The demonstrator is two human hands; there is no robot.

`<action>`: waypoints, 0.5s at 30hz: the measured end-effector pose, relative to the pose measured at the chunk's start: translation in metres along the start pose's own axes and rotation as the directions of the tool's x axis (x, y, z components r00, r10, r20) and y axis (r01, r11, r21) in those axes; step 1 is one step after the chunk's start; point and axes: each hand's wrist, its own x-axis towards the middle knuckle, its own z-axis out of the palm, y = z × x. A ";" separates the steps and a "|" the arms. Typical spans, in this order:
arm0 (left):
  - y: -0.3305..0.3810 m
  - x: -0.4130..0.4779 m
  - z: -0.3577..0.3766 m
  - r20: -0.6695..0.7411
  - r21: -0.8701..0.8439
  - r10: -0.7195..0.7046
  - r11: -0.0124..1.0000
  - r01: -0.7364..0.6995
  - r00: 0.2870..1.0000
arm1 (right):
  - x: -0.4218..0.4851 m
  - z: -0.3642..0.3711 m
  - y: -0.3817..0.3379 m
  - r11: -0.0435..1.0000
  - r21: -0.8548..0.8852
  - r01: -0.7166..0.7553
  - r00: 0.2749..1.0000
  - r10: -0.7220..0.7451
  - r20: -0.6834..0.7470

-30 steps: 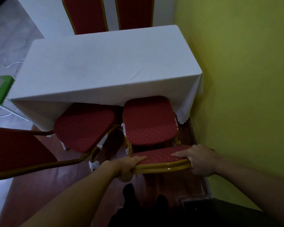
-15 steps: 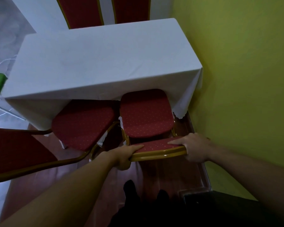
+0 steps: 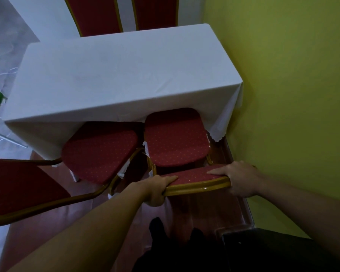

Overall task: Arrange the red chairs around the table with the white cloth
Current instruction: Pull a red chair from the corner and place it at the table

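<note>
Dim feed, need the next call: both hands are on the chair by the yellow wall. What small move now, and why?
Probably push the chair straight, slightly deeper under the white cloth: left hand and right hand grip its backrest, most of its seat shows, and the skewed neighbouring chair sits close.

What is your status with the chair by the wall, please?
Left hand and right hand grip backrest. Its seat front at white cloth. Angled chair close alongside, wall opposite.

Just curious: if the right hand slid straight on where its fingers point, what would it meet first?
The right hand would probably meet the left hand along the chair back; depth unclear.
</note>
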 end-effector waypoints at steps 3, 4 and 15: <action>0.001 -0.001 -0.003 0.033 0.019 -0.003 1.000 0.003 0.999 | -0.001 -0.001 -0.002 1.000 -0.003 -0.004 1.000 0.005 0.007; 0.002 -0.002 -0.005 0.041 0.025 -0.006 1.000 0.005 0.999 | -0.001 -0.001 -0.002 1.000 0.000 -0.007 1.000 0.007 0.006; 0.004 -0.003 -0.009 0.066 0.021 0.015 1.000 -0.016 0.998 | -0.001 0.000 -0.004 1.000 -0.025 0.003 0.999 -0.003 -0.032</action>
